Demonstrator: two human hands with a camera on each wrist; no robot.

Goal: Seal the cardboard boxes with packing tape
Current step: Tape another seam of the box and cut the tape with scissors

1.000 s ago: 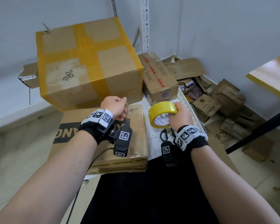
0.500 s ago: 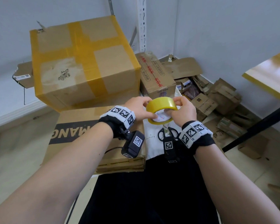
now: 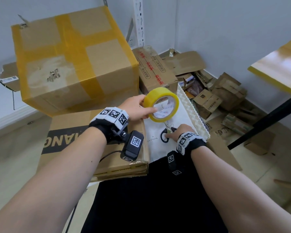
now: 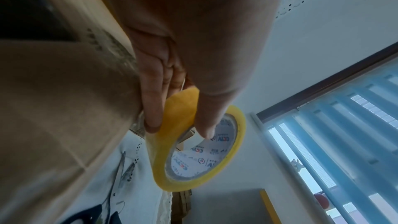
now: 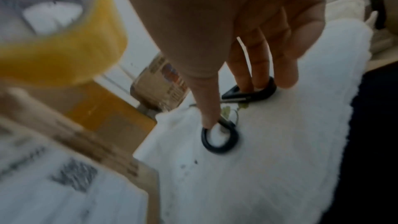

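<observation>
The left hand (image 3: 136, 107) pinches the yellow tape roll (image 3: 161, 104) at its rim, thumb inside the core and fingers (image 4: 151, 108) on the outer band, holding it clear of the cloth. Below and to the right of those fingers, the right hand (image 3: 178, 134) reaches down to the black-handled scissors (image 3: 166, 136); its fingers (image 5: 254, 67) enter one loop and the thumb touches the other, not yet closed.

The narrow pinch could let the roll swing or slip. The scissors could snag the cloth as they lift.

A white cloth (image 3: 160, 148) covers the worktop. Left of the fingers lies a flattened box (image 3: 84, 140); beyond them sits a large box (image 3: 71, 61) already banded in yellow tape. Scrap cardboard (image 3: 222, 95) litters the corner floor.
</observation>
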